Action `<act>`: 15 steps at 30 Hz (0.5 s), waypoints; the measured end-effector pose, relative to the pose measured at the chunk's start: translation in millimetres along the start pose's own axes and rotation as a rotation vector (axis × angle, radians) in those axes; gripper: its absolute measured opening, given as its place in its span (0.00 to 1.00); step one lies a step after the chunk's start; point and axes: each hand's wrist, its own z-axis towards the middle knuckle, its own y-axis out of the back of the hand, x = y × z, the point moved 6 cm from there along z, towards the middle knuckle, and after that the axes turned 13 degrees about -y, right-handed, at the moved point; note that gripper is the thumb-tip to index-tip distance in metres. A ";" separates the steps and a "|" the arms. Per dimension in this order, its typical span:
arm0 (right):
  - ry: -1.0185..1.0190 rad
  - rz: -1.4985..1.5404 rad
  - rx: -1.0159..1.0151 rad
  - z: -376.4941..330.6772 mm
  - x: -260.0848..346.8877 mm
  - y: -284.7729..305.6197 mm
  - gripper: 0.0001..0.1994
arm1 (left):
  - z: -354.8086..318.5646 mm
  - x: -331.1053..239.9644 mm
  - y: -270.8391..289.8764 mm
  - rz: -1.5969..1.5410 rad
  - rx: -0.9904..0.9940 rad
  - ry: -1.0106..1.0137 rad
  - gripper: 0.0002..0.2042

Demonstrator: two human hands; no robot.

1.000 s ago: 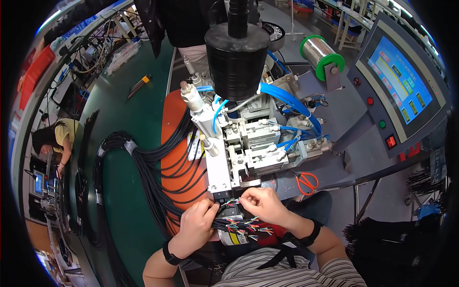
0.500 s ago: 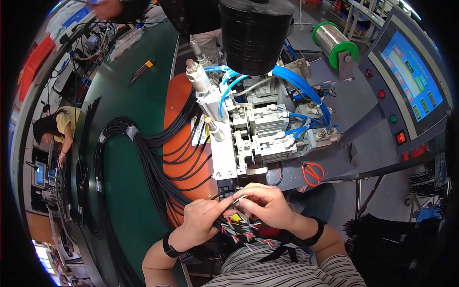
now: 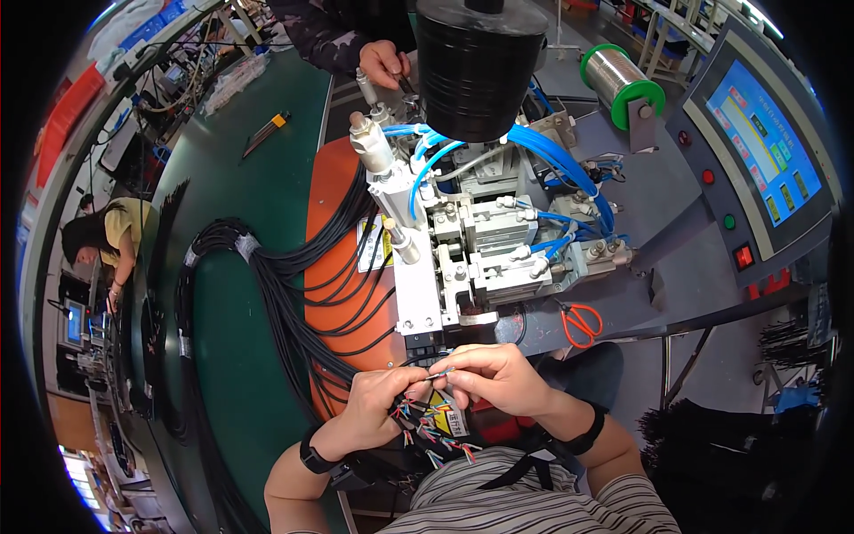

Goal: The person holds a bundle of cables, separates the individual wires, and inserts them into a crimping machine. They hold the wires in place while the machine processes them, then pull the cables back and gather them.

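Green workbench (image 3: 240,267) in a crowded workshop. Thin wire (image 3: 442,375) lying roughly left-right, pinched between left hand (image 3: 378,414) and right hand (image 3: 498,378), fingertips apparently clamped on it.

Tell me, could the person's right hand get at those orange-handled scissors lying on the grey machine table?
Probably yes. The orange-handled scissors lie in the open on the grey machine table, just beyond the right hand, with nothing between them. But that hand is pinching a thin wire together with the left hand.

Wire ends (image 3: 438,375) hidden between pinching fingertips, black cable bundle (image 3: 267,294) cut off at lower edge
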 end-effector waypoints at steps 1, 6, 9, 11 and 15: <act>-0.007 0.015 0.003 0.2 -1.7 -0.5 0.10 | -1.0 0.1 -0.1 -0.009 0.003 0.001 0.19; -0.035 0.004 -0.040 1.1 -7.1 -1.8 0.10 | -2.2 -1.1 1.7 -0.031 -0.008 -0.002 0.20; 0.028 -0.052 -0.072 2.7 -0.9 -2.0 0.09 | -5.3 4.8 1.8 -0.025 0.021 0.019 0.20; 0.018 -0.042 -0.078 2.7 -3.4 -0.9 0.09 | -3.5 4.0 1.6 -0.019 0.027 0.018 0.20; -0.019 -0.020 -0.079 3.2 -7.1 -0.5 0.08 | -4.1 2.5 1.1 0.010 0.043 0.007 0.19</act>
